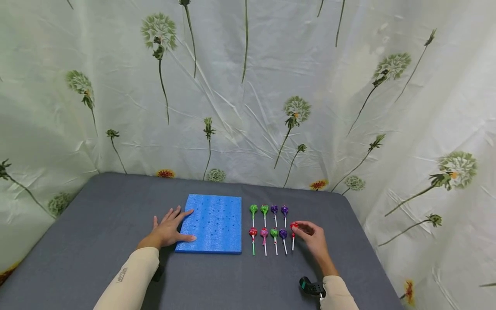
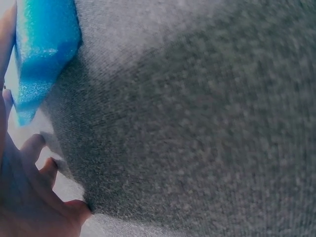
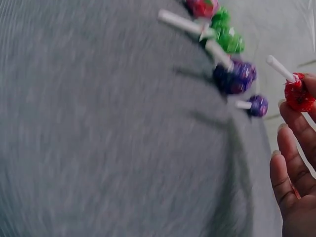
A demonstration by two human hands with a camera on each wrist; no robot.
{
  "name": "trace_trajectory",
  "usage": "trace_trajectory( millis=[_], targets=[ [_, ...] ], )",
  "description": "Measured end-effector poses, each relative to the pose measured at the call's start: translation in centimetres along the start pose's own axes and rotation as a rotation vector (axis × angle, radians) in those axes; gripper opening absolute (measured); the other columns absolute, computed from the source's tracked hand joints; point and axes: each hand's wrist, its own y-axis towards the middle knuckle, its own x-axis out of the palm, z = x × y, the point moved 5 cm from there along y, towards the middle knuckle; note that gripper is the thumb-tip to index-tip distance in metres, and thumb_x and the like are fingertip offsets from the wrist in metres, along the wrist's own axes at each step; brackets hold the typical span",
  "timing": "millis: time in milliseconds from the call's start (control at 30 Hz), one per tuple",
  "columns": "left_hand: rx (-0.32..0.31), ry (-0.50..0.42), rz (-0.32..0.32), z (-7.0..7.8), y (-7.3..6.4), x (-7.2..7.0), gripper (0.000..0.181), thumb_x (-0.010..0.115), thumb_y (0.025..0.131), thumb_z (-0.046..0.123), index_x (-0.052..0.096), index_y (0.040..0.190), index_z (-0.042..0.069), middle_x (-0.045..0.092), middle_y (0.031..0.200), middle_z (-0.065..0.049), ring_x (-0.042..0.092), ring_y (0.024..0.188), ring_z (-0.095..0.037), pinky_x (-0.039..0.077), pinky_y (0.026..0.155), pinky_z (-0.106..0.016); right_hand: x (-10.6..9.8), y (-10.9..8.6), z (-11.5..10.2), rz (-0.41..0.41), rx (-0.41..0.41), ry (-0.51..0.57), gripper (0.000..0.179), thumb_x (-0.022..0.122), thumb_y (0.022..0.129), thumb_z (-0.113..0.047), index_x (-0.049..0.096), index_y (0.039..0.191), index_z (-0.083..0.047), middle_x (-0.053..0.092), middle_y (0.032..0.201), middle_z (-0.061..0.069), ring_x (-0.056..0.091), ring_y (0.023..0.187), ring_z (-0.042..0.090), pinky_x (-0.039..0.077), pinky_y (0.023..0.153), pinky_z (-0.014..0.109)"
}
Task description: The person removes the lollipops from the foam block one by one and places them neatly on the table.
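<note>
Grey tabletop (image 1: 97,224); right hand (image 1: 315,239) pinches red lollipop (image 1: 293,225), which could slip; left hand (image 1: 168,229) lies spread on foam block (image 1: 217,224).

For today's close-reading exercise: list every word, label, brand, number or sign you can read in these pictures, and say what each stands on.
Small dark print on the left sleeve: there, but too small and tilted to read.
Lollipops: wrappers show colour only, no readable print.
Blue foam block: no text, only holes.
Nothing else carries writing.

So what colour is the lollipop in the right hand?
Red, on a white stick: the lollipop pinched by the right hand shows best in the right wrist view.
</note>
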Motion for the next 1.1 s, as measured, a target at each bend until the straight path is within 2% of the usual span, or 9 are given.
trace_trajectory(
  millis=[267, 467, 767, 1100],
  targets=[
    [-0.014, 0.001, 0.002, -0.1, 0.0, 0.0, 0.102, 0.074, 0.070, 0.064, 0.034, 0.150, 0.015, 0.015, 0.154, -0.030, 0.006, 0.141, -0.051, -0.009, 0.102, -0.075, -0.2, 0.3, 1.8, -0.037, 0.049, -0.040, 0.023, 0.076, 0.082, -0.007, 0.070, 0.101, 0.004, 0.070, 0.089, 0.008, 0.061, 0.075, 0.008, 0.049, 0.068, 0.020],
    [-0.008, 0.004, 0.012, -0.1, 0.0, -0.1, 0.102, 0.074, 0.070, 0.065, 0.034, 0.150, 0.015, 0.015, 0.154, -0.031, 0.007, 0.141, -0.051, -0.009, 0.102, -0.075, 0.2, 0.3, 2.3, -0.072, 0.072, -0.073, 0.026, 0.078, 0.081, -0.011, 0.070, 0.103, 0.002, 0.069, 0.092, 0.009, 0.059, 0.078, 0.010, 0.046, 0.070, 0.023],
    [-0.008, 0.001, 0.012, -0.1, 0.2, 0.2, 0.102, 0.073, 0.070, 0.066, 0.033, 0.150, 0.017, 0.015, 0.155, -0.030, 0.006, 0.142, -0.051, -0.009, 0.102, -0.075, 0.1, 0.3, 2.6, -0.074, 0.068, -0.129, 0.024, 0.079, 0.080, -0.013, 0.072, 0.099, 0.000, 0.067, 0.084, 0.002, 0.054, 0.072, 0.011, 0.042, 0.065, 0.024],
    [-0.003, 0.001, 0.016, -0.2, 0.1, 0.3, 0.103, 0.073, 0.070, 0.066, 0.033, 0.150, 0.016, 0.015, 0.155, -0.030, 0.006, 0.142, -0.051, -0.010, 0.102, -0.074, 0.2, 0.3, 2.8, -0.117, 0.088, -0.131, 0.026, 0.078, 0.081, -0.011, 0.072, 0.104, -0.001, 0.065, 0.087, 0.005, 0.053, 0.076, 0.013, 0.042, 0.066, 0.024]
  ],
)
